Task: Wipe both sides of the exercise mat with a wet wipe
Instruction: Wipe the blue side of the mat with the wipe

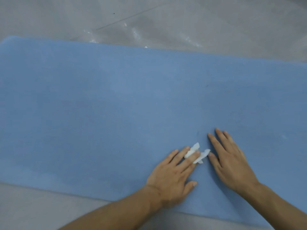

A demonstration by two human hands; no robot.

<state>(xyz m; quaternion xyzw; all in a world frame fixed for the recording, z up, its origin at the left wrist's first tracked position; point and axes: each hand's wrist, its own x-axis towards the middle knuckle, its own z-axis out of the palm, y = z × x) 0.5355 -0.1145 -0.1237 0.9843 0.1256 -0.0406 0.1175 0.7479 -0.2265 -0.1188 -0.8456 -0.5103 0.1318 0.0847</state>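
Lower centre, the left hand (172, 178) presses the wet wipe (196, 152) onto the exercise mat (116, 105) with straight fingers (180, 155), while the right hand (232, 165), flat and open-fingered, seemingly steadies it.

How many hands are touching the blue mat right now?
2. The left hand presses a white wet wipe onto the exercise mat near its front edge; the right hand lies flat just right of it. None looks hidden.

Blue exercise mat (116, 105) flat on grey floor (166, 17), left hand (172, 176) pressing crumpled white wet wipe (197, 153) under straight fingers, right hand (230, 163) flat just beside it
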